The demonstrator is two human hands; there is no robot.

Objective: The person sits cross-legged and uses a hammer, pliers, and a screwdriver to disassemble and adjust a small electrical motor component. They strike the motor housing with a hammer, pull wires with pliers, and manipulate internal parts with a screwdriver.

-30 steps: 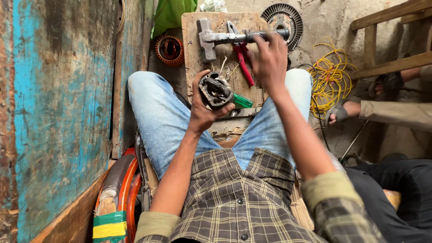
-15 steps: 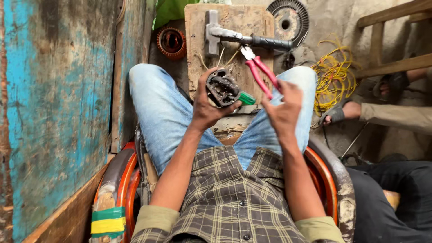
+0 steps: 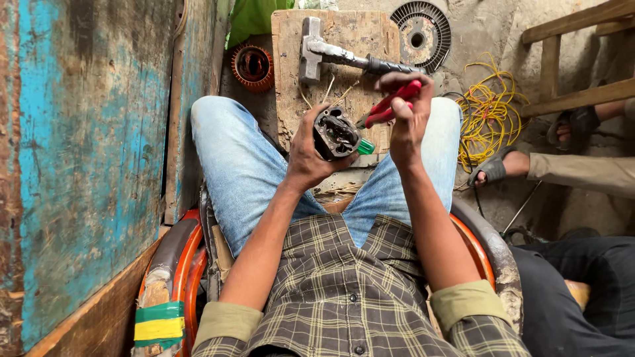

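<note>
Left hand [image 3: 305, 153]: grip wrapped around dark motor part [image 3: 335, 133].
Right hand [image 3: 407, 122]: grip clenched on red-handled pliers [image 3: 390, 106], jaws seemingly touching it.

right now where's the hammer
In the head view the hammer lies across the wooden block beyond the person's knees, its head toward the left, just above the right hand holding the red-handled pliers.

Just beyond the fingers of the left hand [image 3: 311, 153] and right hand [image 3: 407, 125], a hammer [image 3: 344, 54] lies across the wooden block [image 3: 344, 99]; bare block remains below it, yellow wire [image 3: 488, 116] crowds the right, a blue wall [image 3: 79, 145] closes the left
</note>
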